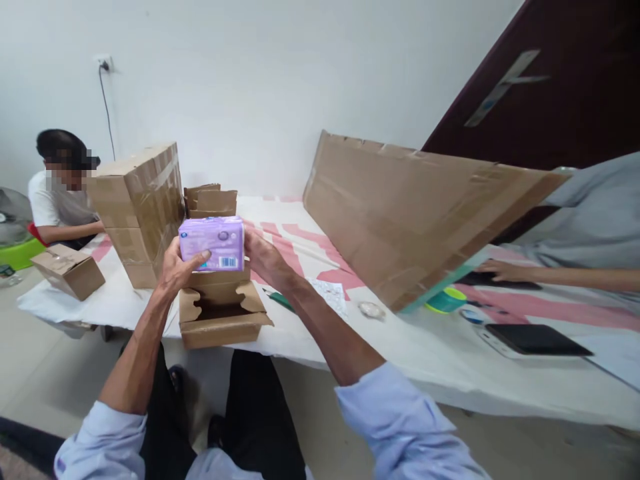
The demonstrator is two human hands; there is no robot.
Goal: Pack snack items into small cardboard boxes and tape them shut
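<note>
A purple plastic-wrapped pack (213, 243) with a barcode is held up between my two hands. My left hand (177, 267) grips its left side, the thumb lying across the front. At the right side my right hand (265, 257) is closed on the pack, its fingertips partly hidden behind the edge. Just below the pack, an open cardboard box (225, 333) stands at the table's near edge, flaps up and its inside dark.
Stacked taped cartons (150, 213) and a small closed box (70, 270) stand left. A large cardboard panel (415, 213) leans on the right. Beyond are tape (447, 300), a black-topped scale (540, 340) and a person's hand (505, 271). Another person (63, 200) sits far left.
</note>
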